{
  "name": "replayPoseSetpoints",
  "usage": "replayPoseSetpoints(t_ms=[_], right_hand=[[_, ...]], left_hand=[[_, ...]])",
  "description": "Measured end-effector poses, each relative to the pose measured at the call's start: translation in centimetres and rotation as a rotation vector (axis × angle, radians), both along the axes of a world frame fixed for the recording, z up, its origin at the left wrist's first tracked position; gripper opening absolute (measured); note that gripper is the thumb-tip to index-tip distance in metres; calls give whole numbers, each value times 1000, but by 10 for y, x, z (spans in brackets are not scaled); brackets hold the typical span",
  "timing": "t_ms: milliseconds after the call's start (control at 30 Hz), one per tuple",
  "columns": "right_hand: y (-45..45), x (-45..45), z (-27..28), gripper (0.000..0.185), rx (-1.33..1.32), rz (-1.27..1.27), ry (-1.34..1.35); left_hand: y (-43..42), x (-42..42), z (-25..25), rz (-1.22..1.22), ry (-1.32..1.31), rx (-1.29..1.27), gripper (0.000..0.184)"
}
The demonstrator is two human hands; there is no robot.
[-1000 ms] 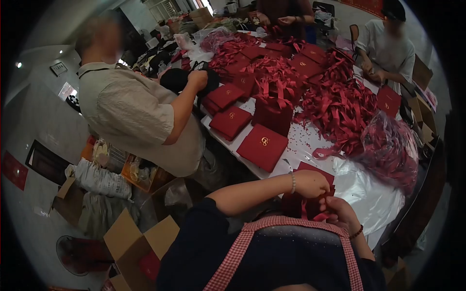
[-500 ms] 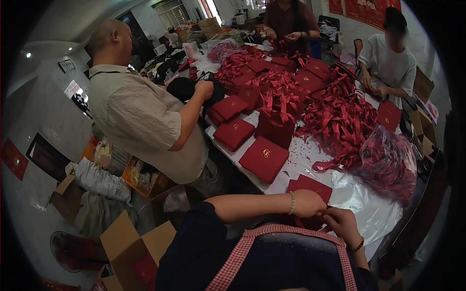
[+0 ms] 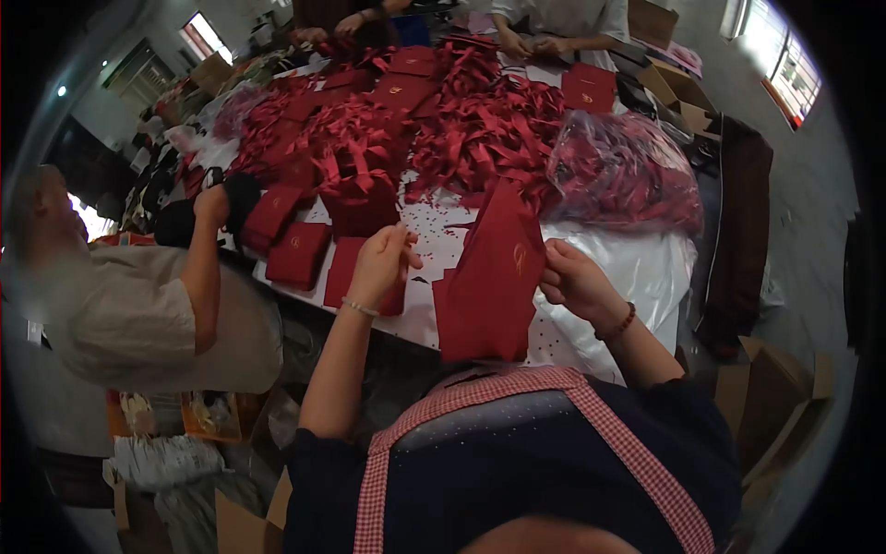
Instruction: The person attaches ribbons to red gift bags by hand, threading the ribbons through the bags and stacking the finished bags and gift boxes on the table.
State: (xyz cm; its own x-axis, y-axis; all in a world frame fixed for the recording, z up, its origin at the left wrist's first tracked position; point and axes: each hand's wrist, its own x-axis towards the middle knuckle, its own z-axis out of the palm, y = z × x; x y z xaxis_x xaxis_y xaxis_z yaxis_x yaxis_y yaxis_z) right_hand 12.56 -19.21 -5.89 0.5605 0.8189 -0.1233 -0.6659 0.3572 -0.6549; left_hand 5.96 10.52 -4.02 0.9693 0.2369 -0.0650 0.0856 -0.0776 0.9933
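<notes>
A red bag with a gold emblem stands tilted in front of me, its lower end close to my apron. My right hand pinches its right edge between thumb and fingers. To the left of the bag, my left hand is raised and apart from it, with thumb and fingertips drawn together. Whether anything small is between those fingers I cannot make out. Under the left hand lies a flat red bag, and another red piece partly shows behind the upright bag.
Folded red bags and a heap of red ribbons cover much of the white table. A clear plastic sack sits at right. A co-worker holds something black at left; other people work across the table. Cardboard boxes stand around.
My view has turned right. My hands, close together before, are now apart, and the red bag stands upright between them. The co-worker at left now appears lower and further left.
</notes>
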Motion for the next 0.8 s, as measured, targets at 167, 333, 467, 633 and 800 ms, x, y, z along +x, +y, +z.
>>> replayPoseSetpoints(t_ms=[167, 333, 467, 633, 800], right_hand=[[47, -25, -50, 26, 303, 18, 471], [46, -30, -73, 33, 705, 258, 390], [60, -36, -76, 34, 864, 269, 374], [84, -49, -79, 35, 1048, 275, 363], [89, -52, -76, 38, 671, 104, -158]], left_hand=[[-69, -30, 14, -327, 150, -74, 35], [-93, -21, 9, -360, -134, 391, 37], [-89, -34, 19, -253, -237, 482, 36], [-94, -52, 18, -202, -93, 428, 44], [-94, -61, 6, -113, -203, 446, 41]])
